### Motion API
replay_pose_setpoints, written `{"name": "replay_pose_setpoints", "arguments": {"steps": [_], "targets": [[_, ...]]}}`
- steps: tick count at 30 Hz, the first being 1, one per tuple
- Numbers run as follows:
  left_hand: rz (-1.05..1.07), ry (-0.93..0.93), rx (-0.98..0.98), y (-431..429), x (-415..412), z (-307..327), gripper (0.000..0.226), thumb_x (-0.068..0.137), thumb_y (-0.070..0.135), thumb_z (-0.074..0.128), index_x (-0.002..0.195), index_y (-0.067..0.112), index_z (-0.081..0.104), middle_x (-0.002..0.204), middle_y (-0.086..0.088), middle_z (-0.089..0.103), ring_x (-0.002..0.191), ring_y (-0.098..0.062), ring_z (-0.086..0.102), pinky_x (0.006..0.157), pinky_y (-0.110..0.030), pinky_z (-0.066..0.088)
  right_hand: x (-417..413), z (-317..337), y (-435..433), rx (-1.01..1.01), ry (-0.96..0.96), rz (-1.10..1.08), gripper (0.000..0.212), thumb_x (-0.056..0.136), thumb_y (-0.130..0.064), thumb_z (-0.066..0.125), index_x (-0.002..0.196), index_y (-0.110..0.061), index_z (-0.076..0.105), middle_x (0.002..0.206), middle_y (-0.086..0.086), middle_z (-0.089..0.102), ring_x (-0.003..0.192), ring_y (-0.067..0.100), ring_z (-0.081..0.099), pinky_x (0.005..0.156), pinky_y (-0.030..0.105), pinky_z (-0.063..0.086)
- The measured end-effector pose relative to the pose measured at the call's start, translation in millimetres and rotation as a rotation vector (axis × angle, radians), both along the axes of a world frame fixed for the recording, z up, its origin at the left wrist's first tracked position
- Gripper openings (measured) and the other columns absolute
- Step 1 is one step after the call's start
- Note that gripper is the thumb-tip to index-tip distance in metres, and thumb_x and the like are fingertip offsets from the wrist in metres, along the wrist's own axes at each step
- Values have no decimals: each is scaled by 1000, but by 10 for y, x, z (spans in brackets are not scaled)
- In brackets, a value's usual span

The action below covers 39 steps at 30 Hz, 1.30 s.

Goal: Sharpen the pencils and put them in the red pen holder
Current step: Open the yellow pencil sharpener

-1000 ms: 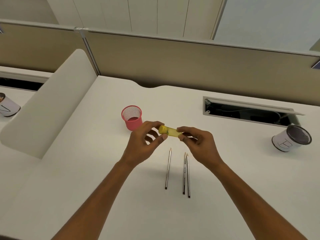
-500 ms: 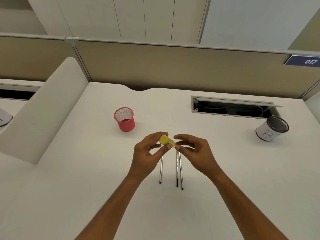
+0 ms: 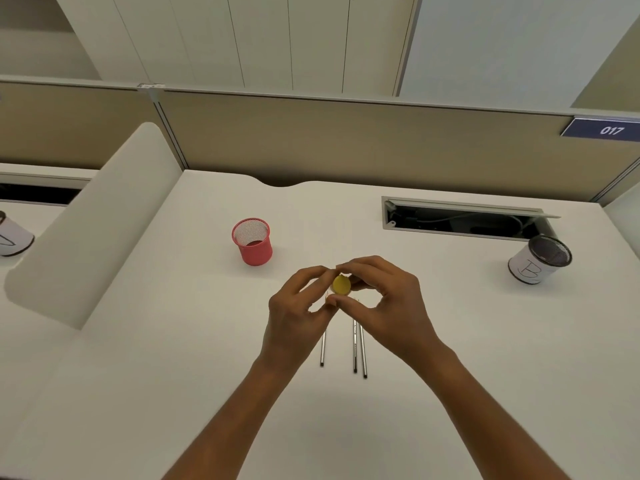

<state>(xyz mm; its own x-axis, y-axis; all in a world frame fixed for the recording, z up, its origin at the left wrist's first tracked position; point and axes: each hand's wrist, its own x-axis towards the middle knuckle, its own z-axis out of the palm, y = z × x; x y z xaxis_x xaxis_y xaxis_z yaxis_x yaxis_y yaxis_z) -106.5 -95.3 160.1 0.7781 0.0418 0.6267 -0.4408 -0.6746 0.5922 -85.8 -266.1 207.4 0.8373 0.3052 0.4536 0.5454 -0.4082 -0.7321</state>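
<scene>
A yellow sharpener (image 3: 341, 284) is held above the desk between both hands, its round end facing me. My left hand (image 3: 298, 308) pinches it from the left, and my right hand (image 3: 384, 299) grips it from the right. Three silvery pencils (image 3: 355, 348) lie side by side on the white desk under my hands, their far ends hidden by my fingers. The red mesh pen holder (image 3: 252, 241) stands upright and apart, to the back left of my hands.
A white cup with a dark mesh rim (image 3: 539, 259) stands at the right. An open cable slot (image 3: 464, 220) runs along the back right. A white curved divider (image 3: 93, 223) rises at the left, with another white cup (image 3: 12, 237) beyond it.
The sharpener has turned from lying sideways to pointing its round end at me. Both hands have closed in around it. The camera has tilted up.
</scene>
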Motion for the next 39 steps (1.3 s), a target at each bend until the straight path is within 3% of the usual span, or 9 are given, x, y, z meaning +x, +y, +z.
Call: {"name": "replay_pose_setpoints", "arguments": {"steps": [5, 11, 18, 26, 35, 39], "targets": [[18, 8, 31, 31, -31, -50, 43, 77, 6, 91, 118, 1, 77, 110, -14, 77, 100, -28, 74, 88, -31, 61, -19, -38, -8, -52, -40, -2, 31, 83, -19, 86, 112, -11, 78, 104, -1, 73, 89, 10, 70, 82, 21, 58], [-13, 40, 40, 89, -50, -109, 42, 83, 23, 82, 120, 4, 76, 112, -12, 77, 104, -25, 71, 93, -24, 55, -26, -72, -65, -105, -52, 26, 32, 84, -20, 85, 113, -11, 77, 105, -1, 73, 91, 10, 70, 84, 19, 56], [-28, 33, 71, 117, -45, -167, 42, 79, 9, 90, 119, 5, 77, 112, -13, 77, 103, -27, 73, 92, -31, 60, -48, -75, -106, -200, -105, 55, 32, 85, -21, 84, 115, -12, 76, 106, 0, 74, 89, 12, 69, 79, 18, 56], [-53, 22, 58, 152, -62, -170, 39, 81, 7, 88, 118, 4, 77, 111, -12, 78, 100, -24, 74, 92, -28, 60, -36, -5, -122, -259, -95, 123, 27, 91, -22, 78, 117, -13, 77, 105, 0, 76, 90, 15, 71, 79, 31, 60], [-45, 24, 56, 188, -104, -184, 36, 81, 14, 88, 115, 5, 79, 110, -11, 78, 99, -21, 73, 92, -21, 58, 54, 81, -138, -189, -14, 163, 20, 96, -23, 67, 110, -15, 80, 101, -4, 80, 88, 7, 72, 79, 22, 58], [-50, 12, 66, 170, -123, -199, 36, 80, 12, 90, 113, 5, 80, 109, -11, 79, 98, -21, 74, 91, -23, 59, 103, 5, -140, -54, 138, 144, 16, 95, -16, 71, 108, -15, 80, 96, -6, 80, 91, 8, 73, 78, 22, 59]]}}
